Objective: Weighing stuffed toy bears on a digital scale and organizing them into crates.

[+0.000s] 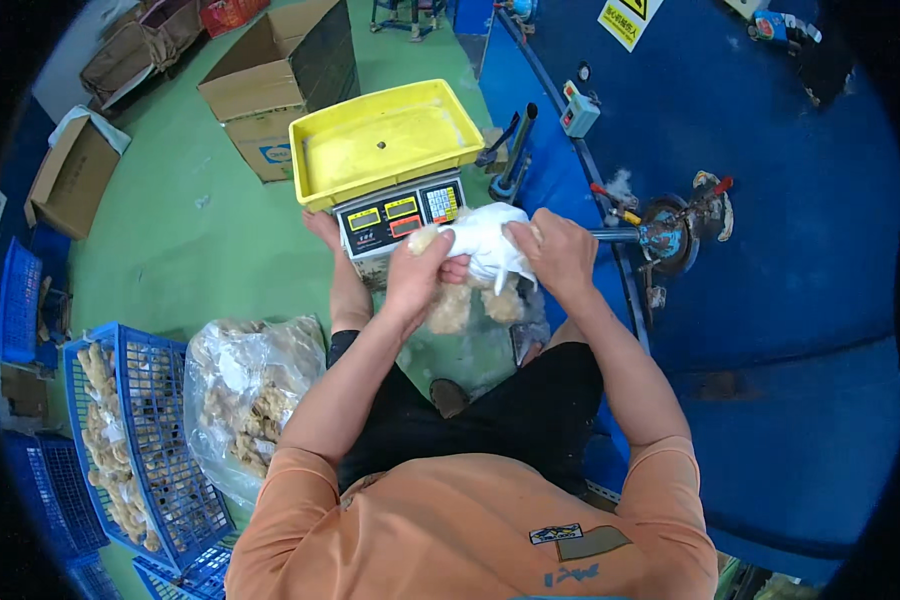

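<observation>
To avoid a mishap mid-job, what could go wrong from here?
The white and tan fluffy fabric piece, gripped between the left hand and right hand, might slip or tear if tugged. The right hand appears close to the horizontal grey metal pipe, so it could get knocked. The shallow yellow plastic tray appears to overhang the black digital scale; a bump could shift it.

We see a smooth green floor [160, 270] dotted with white fluff [202, 201]. Along our right rises a broad dark-blue panel [770, 280] bearing a yellow warning sign [628, 20]. At upper left we find a pale wall [65, 55], and stool legs [416, 20] stand at the far edge, under even light.
</observation>
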The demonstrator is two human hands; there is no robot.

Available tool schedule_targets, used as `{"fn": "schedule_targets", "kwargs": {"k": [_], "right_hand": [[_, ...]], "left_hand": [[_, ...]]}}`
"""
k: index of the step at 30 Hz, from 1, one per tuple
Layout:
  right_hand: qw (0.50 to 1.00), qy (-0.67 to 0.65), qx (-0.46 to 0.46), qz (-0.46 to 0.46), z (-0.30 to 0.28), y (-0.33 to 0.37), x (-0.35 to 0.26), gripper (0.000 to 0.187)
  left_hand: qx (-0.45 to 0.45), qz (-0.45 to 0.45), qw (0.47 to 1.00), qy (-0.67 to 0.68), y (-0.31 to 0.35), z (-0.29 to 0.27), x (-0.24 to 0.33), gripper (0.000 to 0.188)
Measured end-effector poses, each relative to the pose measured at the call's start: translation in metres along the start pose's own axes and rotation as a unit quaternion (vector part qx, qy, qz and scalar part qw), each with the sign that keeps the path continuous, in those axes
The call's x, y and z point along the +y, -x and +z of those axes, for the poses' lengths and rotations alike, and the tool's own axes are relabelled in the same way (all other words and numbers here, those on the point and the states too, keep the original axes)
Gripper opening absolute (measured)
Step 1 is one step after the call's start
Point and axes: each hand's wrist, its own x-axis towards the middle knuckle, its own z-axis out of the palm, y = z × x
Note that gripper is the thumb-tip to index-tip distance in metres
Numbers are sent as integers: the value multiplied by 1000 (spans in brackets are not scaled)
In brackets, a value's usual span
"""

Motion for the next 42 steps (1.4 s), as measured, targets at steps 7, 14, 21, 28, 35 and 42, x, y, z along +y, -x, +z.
{"fn": "schedule_targets", "kwargs": {"k": [7, 14, 21, 28, 35, 42], "right_hand": [[971, -163, -95, 144, 1, -11, -26, 37], [928, -370, -39, 36, -10, 7, -18, 61], [990, -56, 10, -129, 9, 24, 5, 74], [994, 43, -70, -72, 33, 10, -7, 68], [994, -30, -15, -106, 33, 12, 2, 58], [991, -40, 8, -126, 31, 14, -4, 49]], "left_hand": [[87, 236, 939, -237, -21, 28, -24, 51], [-56, -40, 988, 139, -15, 47, -22, 52], [-26, 91, 989, 114, -16, 60, -31, 52], [28, 181, 982, -38, -51, 37, -34, 43], [17, 220, 965, -138, -6, 55, 2, 41], [-25, 229, 947, -222, -17, 41, 12, 41]]}}
